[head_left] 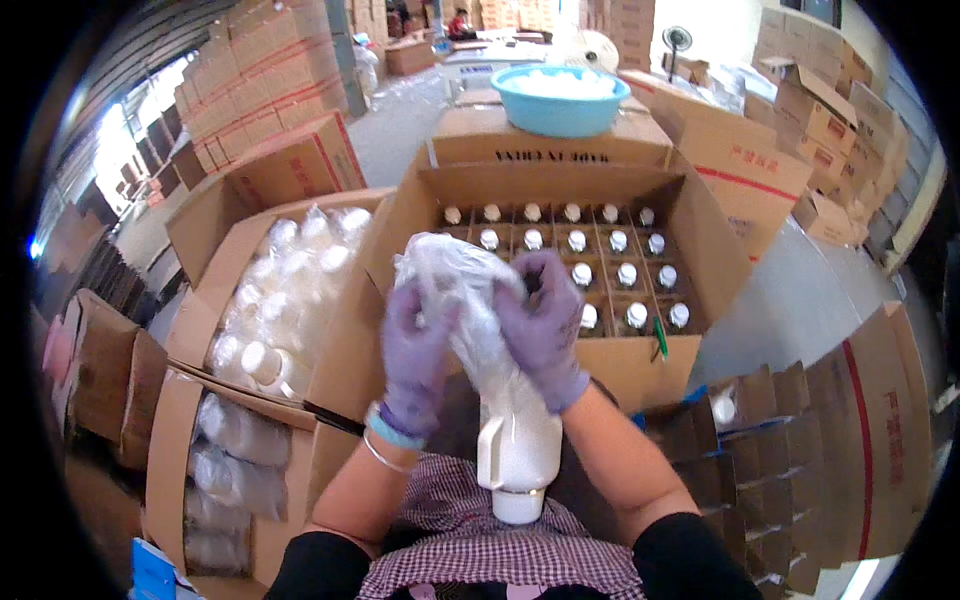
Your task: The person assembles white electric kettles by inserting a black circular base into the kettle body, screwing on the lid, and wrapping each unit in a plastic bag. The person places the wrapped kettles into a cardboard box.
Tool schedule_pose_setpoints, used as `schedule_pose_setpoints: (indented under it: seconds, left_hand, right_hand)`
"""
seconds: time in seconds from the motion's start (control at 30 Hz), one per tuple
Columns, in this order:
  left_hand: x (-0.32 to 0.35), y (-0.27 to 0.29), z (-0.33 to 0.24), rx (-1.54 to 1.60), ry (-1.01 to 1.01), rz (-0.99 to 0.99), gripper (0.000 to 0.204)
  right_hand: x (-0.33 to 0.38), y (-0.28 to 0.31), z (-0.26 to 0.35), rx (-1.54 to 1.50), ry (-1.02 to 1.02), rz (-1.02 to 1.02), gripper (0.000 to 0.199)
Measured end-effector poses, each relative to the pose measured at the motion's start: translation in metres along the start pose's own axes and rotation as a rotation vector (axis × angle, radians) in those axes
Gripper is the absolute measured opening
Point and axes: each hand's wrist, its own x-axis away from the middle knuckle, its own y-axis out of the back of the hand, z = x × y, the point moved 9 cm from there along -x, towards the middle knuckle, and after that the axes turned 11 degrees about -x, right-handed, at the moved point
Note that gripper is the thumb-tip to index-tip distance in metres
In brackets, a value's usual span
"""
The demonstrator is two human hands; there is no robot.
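A white handled bottle (522, 440) hangs cap-down in front of my checked apron. A clear plastic bag (465, 285) stretches up from the bottle's far end, bunched and crumpled toward the top. My left hand (415, 350), in a purple glove, is closed on the left side of the bag. My right hand (545, 325), gloved the same way, grips the bag on its right side, just above the bottle. How much of the bottle the bag covers is hard to make out. Beyond my hands stands an open carton (640, 355) with capped bottles in divider cells.
At left, an open carton (195, 325) holds plastic-wrapped white bottles; a nearer carton (165, 480) holds more wrapped items. A blue basin (560, 112) of white pieces sits behind the middle carton. Cardboard dividers (780, 440) stand at right. A green strip (660, 340) hangs on the middle carton's near edge.
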Motion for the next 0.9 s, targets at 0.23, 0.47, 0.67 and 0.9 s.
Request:
schedule_pose_setpoints:
  seconds: [0.23, 0.47, 0.67, 0.9]
  left_hand:
    - [-0.035, 0.037, 0.129, 0.534, 0.338, 0.019, 0.037]
    - [0.009, 0.025, 0.167, -0.414, -0.062, 0.338, 0.035]
    - [0.108, 0.023, 0.073, -0.472, -0.003, 0.428, 0.038]
    - [0.163, 0.043, 0.114, -0.446, 0.479, 0.515, 0.024]
  right_hand:
    - [0.014, 0.043, -0.122, 0.484, 0.111, 0.285, 0.026]
    - [0.097, 0.060, -0.194, 0.394, -0.084, 0.541, 0.019]
    - [0.153, 0.094, -0.060, -0.009, -0.200, 0.425, 0.015]
    - [0.241, 0.095, -0.007, 0.185, -0.268, 0.839, 0.038]
